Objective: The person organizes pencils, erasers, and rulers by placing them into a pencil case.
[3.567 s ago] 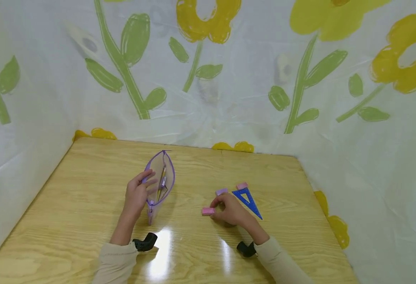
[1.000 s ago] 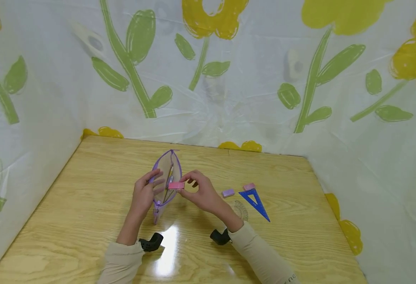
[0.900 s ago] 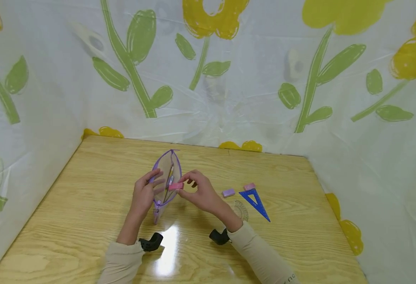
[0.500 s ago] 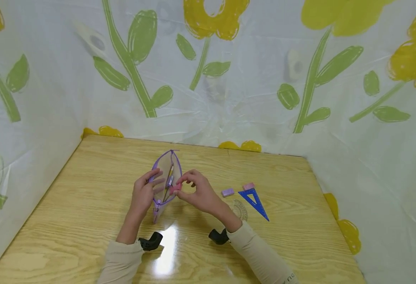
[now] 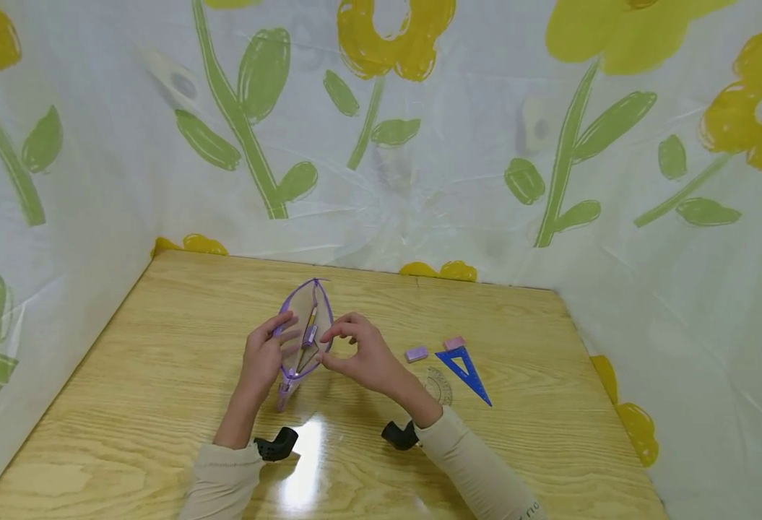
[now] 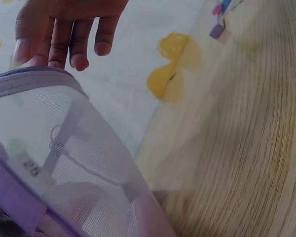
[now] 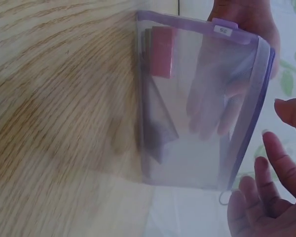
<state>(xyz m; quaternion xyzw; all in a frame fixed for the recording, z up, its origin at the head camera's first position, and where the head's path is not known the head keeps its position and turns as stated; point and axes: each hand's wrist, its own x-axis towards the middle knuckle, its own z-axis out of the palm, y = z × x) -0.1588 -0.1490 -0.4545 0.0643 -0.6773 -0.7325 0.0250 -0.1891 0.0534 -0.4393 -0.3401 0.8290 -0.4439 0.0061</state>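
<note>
1. By the left hand (image 5: 265, 355) the pouch (image 5: 299, 300) is held upright at its left rim; the rim is pinched between thumb and fingers, and the fingers are placed inside the mouth.
2. The right hand (image 5: 364, 355) is found at the opposite rim; its thumb and fingers are spread, and nothing is held by them.
3. Inside the pouch, a yellow pencil (image 5: 313, 315) and a small purple eraser (image 5: 310, 335) are seen; through its wall, a pink eraser (image 7: 162, 52) is seen near the bottom.
4. On the bench (image 5: 179, 375), to the right, a lilac eraser (image 5: 416, 354), a clear protractor (image 5: 439, 386) and a blue triangle ruler (image 5: 465, 373) are laid.
5. The ruler is touched by a pale pink eraser (image 5: 454, 343).
</note>
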